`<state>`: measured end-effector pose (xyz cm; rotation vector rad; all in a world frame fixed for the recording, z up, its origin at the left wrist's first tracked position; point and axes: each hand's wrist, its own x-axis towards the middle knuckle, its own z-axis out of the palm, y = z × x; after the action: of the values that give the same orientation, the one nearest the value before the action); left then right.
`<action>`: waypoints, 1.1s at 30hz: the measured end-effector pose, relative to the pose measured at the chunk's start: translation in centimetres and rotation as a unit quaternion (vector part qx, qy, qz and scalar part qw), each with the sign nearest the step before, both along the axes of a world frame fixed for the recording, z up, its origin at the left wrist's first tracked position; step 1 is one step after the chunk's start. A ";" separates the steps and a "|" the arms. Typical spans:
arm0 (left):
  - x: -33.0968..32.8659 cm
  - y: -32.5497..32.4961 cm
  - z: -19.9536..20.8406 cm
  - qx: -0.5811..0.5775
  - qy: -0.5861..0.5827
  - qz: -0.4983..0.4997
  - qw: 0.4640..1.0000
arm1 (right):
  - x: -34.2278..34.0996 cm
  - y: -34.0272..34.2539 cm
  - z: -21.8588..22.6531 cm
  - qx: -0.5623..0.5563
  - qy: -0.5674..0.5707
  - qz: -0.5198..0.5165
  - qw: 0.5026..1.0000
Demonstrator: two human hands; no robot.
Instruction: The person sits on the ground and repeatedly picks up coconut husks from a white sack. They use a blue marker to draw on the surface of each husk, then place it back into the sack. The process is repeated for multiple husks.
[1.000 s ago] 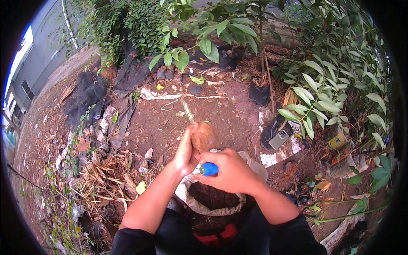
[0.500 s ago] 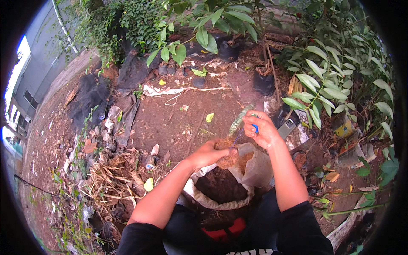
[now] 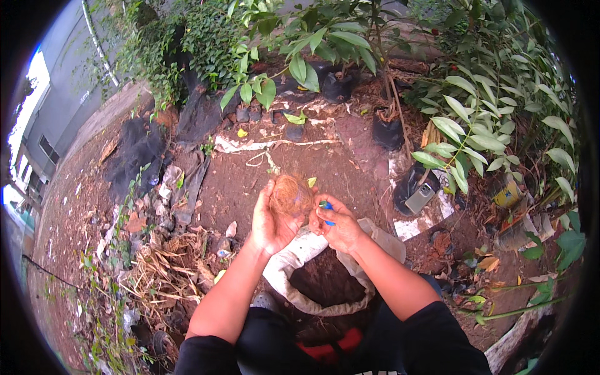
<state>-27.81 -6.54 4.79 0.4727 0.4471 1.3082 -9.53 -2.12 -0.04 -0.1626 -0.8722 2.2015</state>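
My left hand (image 3: pixel 274 222) is cupped under a ball of brown coconut fibre (image 3: pixel 291 195), its thumb against the ball's left side. A short pale green leaf (image 3: pixel 273 164) sticks out beyond the ball's far edge. Close to the ball's right side, my right hand (image 3: pixel 337 226) has its fingers closed round a small blue spool-like thing (image 3: pixel 327 213), partly hidden by the fingers. Below both hands stands a whitish sack (image 3: pixel 292 256) with its rim rolled down, holding dark soil (image 3: pixel 328 278).
A phone (image 3: pixel 422 197) leans on a black plant bag (image 3: pixel 409 187) at the right. Leafy branches (image 3: pixel 462 125) overhang the far right. Dry straw (image 3: pixel 165 265) lies at the left, near black netting (image 3: pixel 133 153). Another black plant bag (image 3: pixel 387 129) stands farther back.
Both hands have moved left and away from the sack, carrying the fibre ball. The left hand has turned palm up under it. The right hand has come down beside the ball.
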 end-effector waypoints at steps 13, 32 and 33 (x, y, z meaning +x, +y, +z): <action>0.4 -0.2 1.6 0.000 -0.082 0.094 0.992 | 0.1 -2.6 1.5 0.362 -0.274 -0.187 0.871; 3.6 -1.1 1.2 0.056 0.601 -0.006 0.797 | 5.4 1.6 5.3 0.084 -0.245 -0.197 0.946; 3.2 -1.0 1.0 0.079 0.600 -0.034 0.796 | 5.5 2.3 4.6 0.024 -0.202 -0.182 0.962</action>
<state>-24.56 -7.53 5.79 1.4577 1.3573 0.8244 -4.05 0.18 4.55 -0.7112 -1.0210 1.8248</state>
